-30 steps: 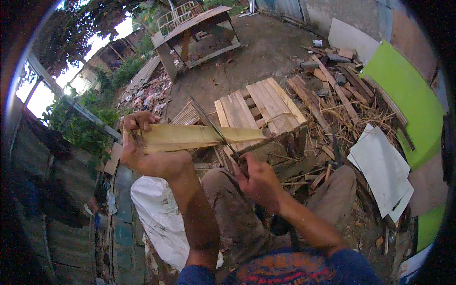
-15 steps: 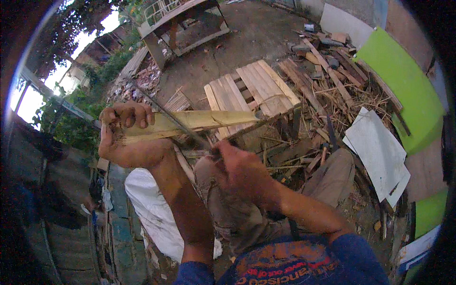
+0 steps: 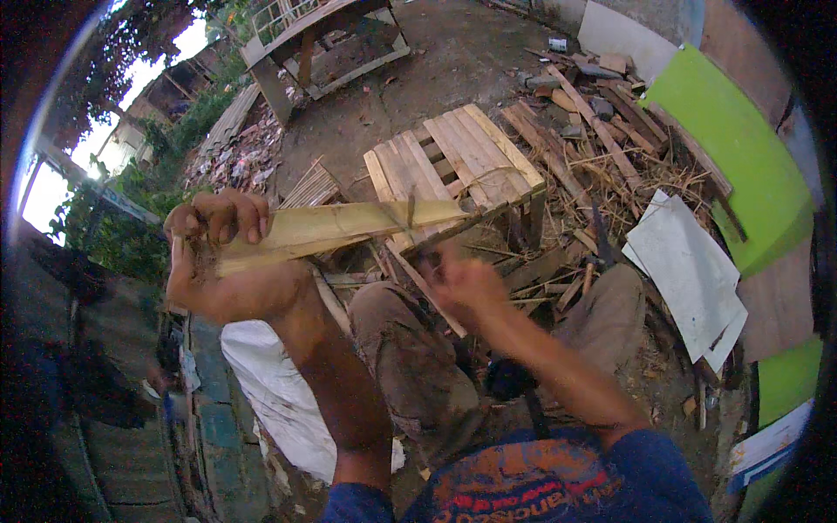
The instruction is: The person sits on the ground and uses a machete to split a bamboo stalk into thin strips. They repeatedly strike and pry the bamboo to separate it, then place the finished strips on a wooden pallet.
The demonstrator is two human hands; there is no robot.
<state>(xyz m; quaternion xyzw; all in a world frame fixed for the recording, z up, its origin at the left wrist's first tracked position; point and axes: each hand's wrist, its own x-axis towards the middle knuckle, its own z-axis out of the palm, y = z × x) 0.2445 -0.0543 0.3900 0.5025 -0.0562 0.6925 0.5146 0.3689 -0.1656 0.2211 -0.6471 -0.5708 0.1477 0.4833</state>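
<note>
My left hand [image 3: 231, 253] is closed around the near end of a pale yellow split bamboo piece [image 3: 336, 228]. The piece reaches right, and its tapered far end overlaps the slatted wooden bench [image 3: 436, 170] in view; whether it touches the bench I cannot tell. My right hand [image 3: 466, 283] is closed, blurred by motion, just below the bamboo's right half. In it is a long, thin, dark knife [image 3: 410, 213], whose smeared blade crosses the bamboo. Both my knees, in brown trousers [image 3: 397, 349], show below the hands.
Wood scraps and sticks [image 3: 602, 148] are heaped to the right of the bench. White sheets [image 3: 689, 270] and a bright green panel [image 3: 728, 157] lie at the right. A white sack [image 3: 270, 383] is beside my left forearm. A wooden table [image 3: 327, 44] stands far back.
My right hand and the knife have moved right along the bamboo, toward its far end. The blade has swung from slanting left to nearly upright. My left hand keeps its hold on the bamboo.
</note>
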